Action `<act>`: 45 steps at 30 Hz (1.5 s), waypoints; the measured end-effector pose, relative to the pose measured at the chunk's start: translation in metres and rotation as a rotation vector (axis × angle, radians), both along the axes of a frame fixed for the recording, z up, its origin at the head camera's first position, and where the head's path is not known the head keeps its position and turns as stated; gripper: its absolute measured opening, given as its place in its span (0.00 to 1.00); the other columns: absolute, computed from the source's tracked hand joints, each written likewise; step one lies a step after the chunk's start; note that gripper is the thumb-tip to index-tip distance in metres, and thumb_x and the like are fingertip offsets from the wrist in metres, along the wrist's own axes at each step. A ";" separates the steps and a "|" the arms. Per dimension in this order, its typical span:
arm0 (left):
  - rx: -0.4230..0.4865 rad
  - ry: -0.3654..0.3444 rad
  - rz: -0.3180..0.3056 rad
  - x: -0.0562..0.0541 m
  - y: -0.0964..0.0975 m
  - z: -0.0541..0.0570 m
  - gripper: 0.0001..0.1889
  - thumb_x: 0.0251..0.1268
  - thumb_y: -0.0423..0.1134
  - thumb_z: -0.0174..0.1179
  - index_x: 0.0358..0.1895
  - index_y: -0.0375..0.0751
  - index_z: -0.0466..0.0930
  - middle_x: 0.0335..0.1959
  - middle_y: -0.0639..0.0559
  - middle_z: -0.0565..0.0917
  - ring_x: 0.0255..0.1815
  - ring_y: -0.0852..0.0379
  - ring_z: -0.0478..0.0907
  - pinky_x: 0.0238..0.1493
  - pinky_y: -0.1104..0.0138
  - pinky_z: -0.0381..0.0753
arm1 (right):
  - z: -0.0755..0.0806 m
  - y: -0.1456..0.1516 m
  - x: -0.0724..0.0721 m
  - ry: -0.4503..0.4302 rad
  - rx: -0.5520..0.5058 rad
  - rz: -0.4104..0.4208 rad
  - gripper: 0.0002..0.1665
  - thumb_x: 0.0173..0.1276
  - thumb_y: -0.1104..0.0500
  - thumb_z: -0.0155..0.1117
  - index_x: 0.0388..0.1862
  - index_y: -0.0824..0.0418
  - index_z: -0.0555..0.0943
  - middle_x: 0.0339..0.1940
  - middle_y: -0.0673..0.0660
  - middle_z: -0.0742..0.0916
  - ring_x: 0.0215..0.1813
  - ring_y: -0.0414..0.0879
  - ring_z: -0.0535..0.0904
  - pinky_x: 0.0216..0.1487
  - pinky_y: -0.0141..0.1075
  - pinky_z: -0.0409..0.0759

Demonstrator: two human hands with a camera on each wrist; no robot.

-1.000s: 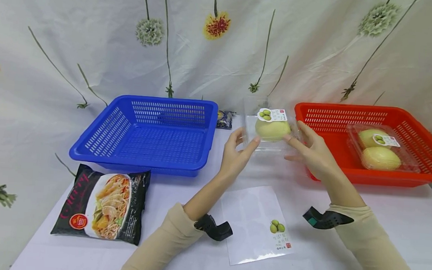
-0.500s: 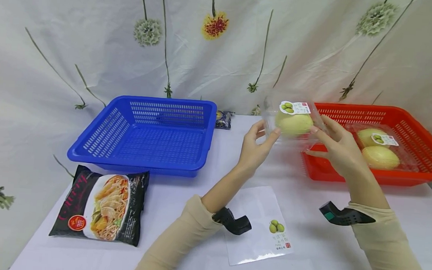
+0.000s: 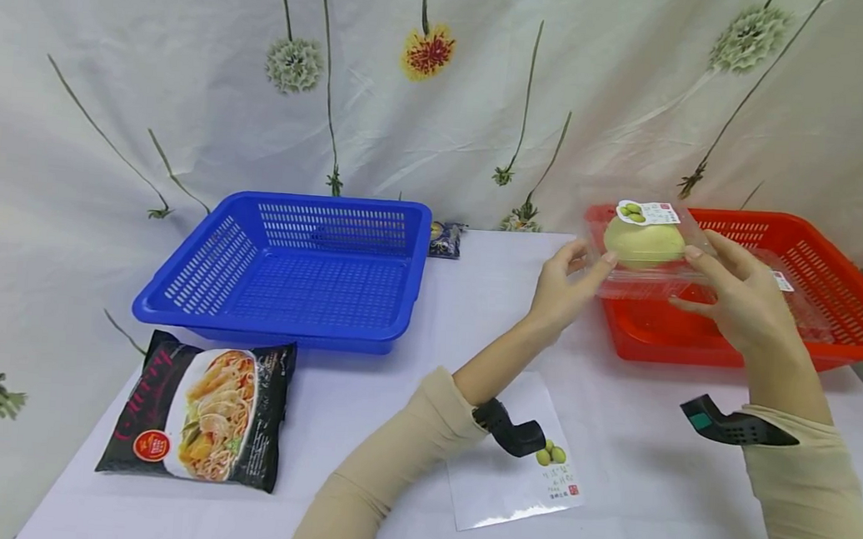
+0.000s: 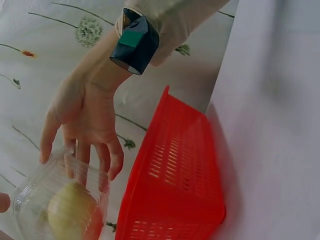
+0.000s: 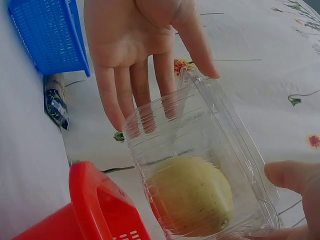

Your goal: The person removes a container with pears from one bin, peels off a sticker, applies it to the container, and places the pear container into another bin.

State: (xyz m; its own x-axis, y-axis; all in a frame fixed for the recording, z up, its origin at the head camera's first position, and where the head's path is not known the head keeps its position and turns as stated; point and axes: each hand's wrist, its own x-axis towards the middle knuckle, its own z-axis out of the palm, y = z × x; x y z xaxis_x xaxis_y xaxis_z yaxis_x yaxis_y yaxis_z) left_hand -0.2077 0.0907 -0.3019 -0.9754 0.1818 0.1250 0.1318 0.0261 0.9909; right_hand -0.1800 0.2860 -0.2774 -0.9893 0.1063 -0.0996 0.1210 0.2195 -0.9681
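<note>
A clear plastic clamshell box (image 3: 649,272) with a pale yellow-green melon (image 3: 644,239) inside and a printed label on top is held in the air over the left end of the red basket (image 3: 666,349). My left hand (image 3: 567,286) grips its left side, thumb on top and fingers beneath. On the opposite side my right hand (image 3: 751,302) grips the box the same way. Inside the red basket sits another clear melon box (image 3: 804,308), mostly hidden behind my right hand. The right wrist view shows the held melon (image 5: 192,195) through the plastic.
A blue basket (image 3: 276,338) stands at the left, with a black noodle bag (image 3: 203,412) in front of it. A small dark packet (image 3: 446,240) lies beside its back right corner. A clear printed sheet (image 3: 506,492) lies flat under my left wrist. A flowered cloth hangs behind.
Both hands have carried the melon box rightward, from the gap between the baskets to above the red basket's left end. It now covers part of that basket.
</note>
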 end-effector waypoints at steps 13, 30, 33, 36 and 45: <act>-0.086 -0.044 -0.024 -0.002 0.037 -0.007 0.24 0.64 0.46 0.58 0.62 0.42 0.72 0.59 0.54 0.76 0.59 0.60 0.71 0.50 0.72 0.77 | -0.013 0.035 -0.001 -0.002 -0.207 -0.114 0.48 0.61 0.39 0.61 0.76 0.45 0.52 0.54 0.44 0.69 0.48 0.42 0.67 0.32 0.31 0.81; -0.108 -0.093 -0.092 0.001 0.059 -0.017 0.29 0.62 0.48 0.61 0.66 0.47 0.67 0.61 0.60 0.73 0.58 0.61 0.69 0.53 0.66 0.77 | -0.022 0.046 -0.011 -0.125 -0.095 -0.197 0.50 0.61 0.33 0.57 0.76 0.47 0.50 0.65 0.50 0.65 0.48 0.42 0.67 0.34 0.30 0.81; -0.106 -0.112 -0.099 0.000 0.061 -0.016 0.29 0.61 0.49 0.61 0.66 0.49 0.68 0.58 0.61 0.74 0.56 0.62 0.70 0.52 0.66 0.77 | -0.027 0.050 -0.016 -0.152 -0.003 -0.179 0.49 0.63 0.31 0.52 0.76 0.47 0.50 0.64 0.49 0.66 0.50 0.43 0.67 0.38 0.32 0.81; -0.116 -0.147 -0.109 0.000 0.062 -0.015 0.30 0.60 0.49 0.62 0.66 0.50 0.67 0.56 0.62 0.75 0.53 0.63 0.70 0.51 0.66 0.78 | -0.037 0.061 -0.026 -0.161 0.051 -0.154 0.43 0.63 0.31 0.50 0.74 0.44 0.57 0.54 0.45 0.70 0.50 0.45 0.68 0.40 0.35 0.81; -0.043 -0.202 -0.176 -0.004 0.063 -0.017 0.22 0.60 0.46 0.64 0.57 0.49 0.72 0.43 0.63 0.77 0.41 0.67 0.70 0.46 0.68 0.78 | -0.058 0.083 -0.046 -0.170 0.114 -0.066 0.38 0.59 0.27 0.51 0.67 0.38 0.66 0.53 0.43 0.71 0.51 0.49 0.70 0.42 0.39 0.82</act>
State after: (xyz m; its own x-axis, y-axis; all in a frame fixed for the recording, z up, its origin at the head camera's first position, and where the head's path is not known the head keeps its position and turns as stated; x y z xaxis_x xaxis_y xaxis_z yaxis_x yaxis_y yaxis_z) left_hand -0.2120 0.1534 -0.3186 -0.9327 0.3516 -0.0805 -0.0622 0.0630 0.9961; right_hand -0.2264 0.3685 -0.3356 -0.9498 0.1907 -0.2478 0.2981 0.3123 -0.9020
